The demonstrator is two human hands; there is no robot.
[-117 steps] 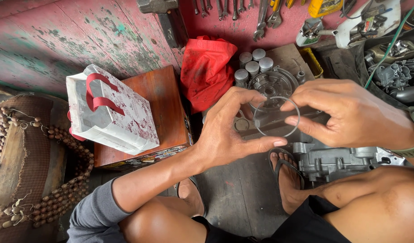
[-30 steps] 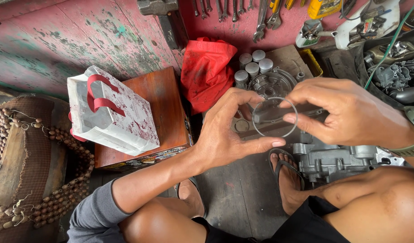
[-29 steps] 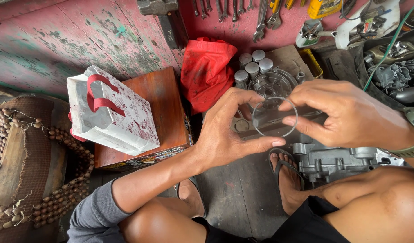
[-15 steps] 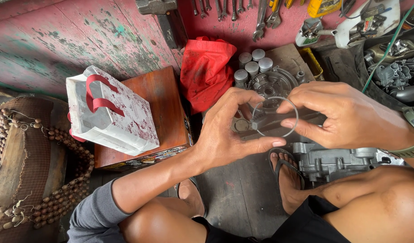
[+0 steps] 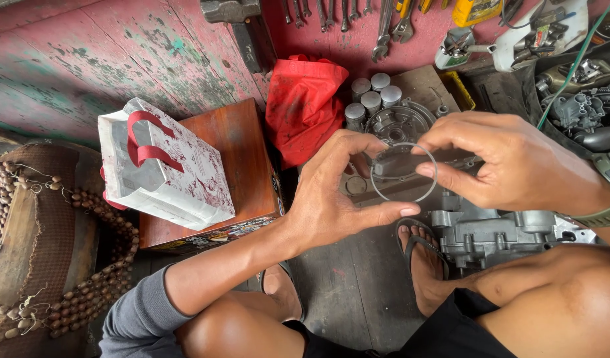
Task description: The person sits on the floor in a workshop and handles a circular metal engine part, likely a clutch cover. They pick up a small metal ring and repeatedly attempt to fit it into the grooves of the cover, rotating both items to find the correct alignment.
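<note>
A big pink wall (image 5: 86,59) with worn paint fills the top. Tools (image 5: 384,20) hang on it. On the left lies a brown seat cover made of wooden beads (image 5: 46,265). Next to it stands a brown wooden box (image 5: 245,166), and a white paper bag (image 5: 159,166) with red handles lies on top of the box. A red cloth (image 5: 305,106) sits behind the box, near some small grey metal cups (image 5: 368,99). A grey engine part (image 5: 490,232) sits on the floor by the person's foot in a sandal (image 5: 421,258).

The left hand (image 5: 331,199) is held up with its fingers spread and curved. Its thumb and fingertips touch the edge of a thin metal ring (image 5: 404,172). The right hand (image 5: 517,166) pinches the other side of the ring between thumb and first finger. The ring is up in the air between both hands, above the engine part.
</note>
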